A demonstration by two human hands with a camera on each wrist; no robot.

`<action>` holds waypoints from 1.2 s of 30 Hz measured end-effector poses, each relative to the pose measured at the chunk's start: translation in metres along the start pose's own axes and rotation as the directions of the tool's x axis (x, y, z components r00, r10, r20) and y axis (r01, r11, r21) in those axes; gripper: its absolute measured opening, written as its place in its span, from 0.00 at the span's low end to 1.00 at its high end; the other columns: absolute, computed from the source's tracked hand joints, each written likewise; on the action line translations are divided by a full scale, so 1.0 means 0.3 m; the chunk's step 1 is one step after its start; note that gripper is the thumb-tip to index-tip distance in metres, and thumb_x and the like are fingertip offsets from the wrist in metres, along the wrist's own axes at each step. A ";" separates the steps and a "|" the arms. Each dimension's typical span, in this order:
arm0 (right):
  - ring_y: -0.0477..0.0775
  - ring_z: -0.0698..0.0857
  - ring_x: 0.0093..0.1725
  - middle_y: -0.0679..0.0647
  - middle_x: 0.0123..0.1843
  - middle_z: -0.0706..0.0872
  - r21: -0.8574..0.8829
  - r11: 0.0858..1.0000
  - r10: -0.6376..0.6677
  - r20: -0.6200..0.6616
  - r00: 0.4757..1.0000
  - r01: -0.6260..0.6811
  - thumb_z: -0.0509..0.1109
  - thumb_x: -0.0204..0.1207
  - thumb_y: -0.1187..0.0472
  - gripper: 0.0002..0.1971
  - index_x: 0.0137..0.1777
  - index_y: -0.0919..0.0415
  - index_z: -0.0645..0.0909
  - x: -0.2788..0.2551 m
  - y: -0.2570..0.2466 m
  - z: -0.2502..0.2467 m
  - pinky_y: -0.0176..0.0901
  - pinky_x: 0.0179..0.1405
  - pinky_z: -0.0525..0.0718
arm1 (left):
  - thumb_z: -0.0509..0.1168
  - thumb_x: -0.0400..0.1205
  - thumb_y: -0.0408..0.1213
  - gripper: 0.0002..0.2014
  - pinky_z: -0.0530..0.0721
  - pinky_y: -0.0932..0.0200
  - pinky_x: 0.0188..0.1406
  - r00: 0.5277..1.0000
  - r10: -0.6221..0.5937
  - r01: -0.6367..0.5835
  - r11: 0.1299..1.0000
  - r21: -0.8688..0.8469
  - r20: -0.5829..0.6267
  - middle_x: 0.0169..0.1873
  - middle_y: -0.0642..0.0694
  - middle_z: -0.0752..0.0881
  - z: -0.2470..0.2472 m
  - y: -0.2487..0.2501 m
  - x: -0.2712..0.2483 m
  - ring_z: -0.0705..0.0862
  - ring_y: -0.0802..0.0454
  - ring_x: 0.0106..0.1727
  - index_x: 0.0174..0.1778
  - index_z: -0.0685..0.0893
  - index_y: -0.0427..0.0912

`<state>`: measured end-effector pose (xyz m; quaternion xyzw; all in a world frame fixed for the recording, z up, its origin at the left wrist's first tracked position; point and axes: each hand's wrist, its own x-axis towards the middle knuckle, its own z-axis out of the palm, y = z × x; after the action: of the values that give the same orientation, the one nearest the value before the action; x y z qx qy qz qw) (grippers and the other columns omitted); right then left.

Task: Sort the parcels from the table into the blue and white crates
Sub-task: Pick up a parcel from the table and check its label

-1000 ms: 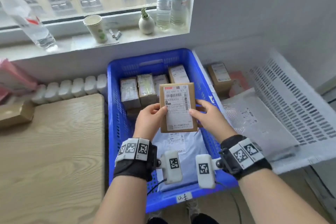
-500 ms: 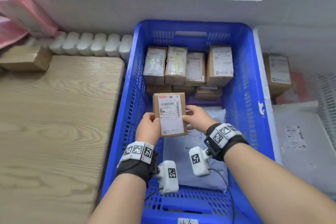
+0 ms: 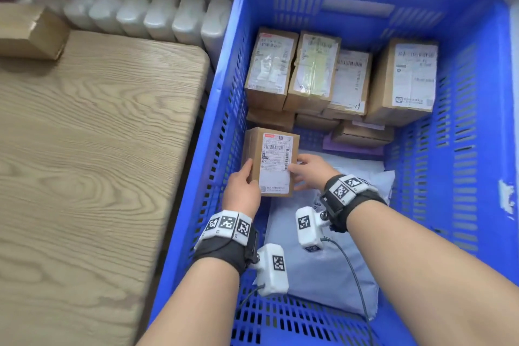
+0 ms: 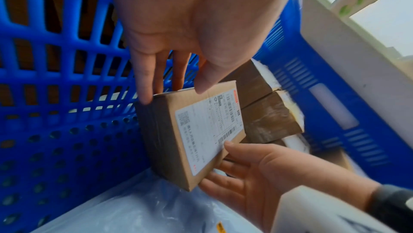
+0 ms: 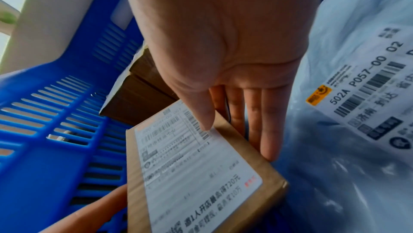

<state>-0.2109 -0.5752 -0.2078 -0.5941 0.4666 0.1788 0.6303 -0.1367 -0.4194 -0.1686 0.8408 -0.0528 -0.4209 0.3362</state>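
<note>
both hands hold one labelled cardboard parcel [image 3: 271, 161] low inside the blue crate [image 3: 224, 98], near its left wall, just in front of the stacked boxes [image 3: 314, 73]. the left hand [image 3: 243, 191] and right hand [image 3: 310, 171] pinch opposite edges, thumbs on the label, likely to steer it into that gap. the left wrist view shows the parcel tilted above the grey mailer bag [image 3: 323, 267]; the head view hides this.

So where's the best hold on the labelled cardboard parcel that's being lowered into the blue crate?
By its two long edges, one hand from each side. The cardboard parcel is flat and label-up; the left hand and right hand already pinch it there, thumbs on top.
</note>
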 end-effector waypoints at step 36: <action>0.62 0.73 0.72 0.59 0.74 0.72 -0.805 0.564 -0.381 -0.054 0.923 0.185 0.71 0.80 0.49 0.36 0.84 0.38 0.59 0.112 0.016 0.025 0.57 0.64 0.81 | 0.50 0.85 0.21 0.34 0.45 0.57 0.82 0.963 0.063 -0.181 0.873 0.453 0.264 0.86 0.52 0.38 0.062 -0.064 0.123 0.34 0.53 0.86 0.87 0.55 0.46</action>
<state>-0.1951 -0.5784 -0.2385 -0.8927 0.3052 0.1937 0.2693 -0.1308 -0.4280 -0.2129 0.8349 -0.2477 -0.4717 0.1381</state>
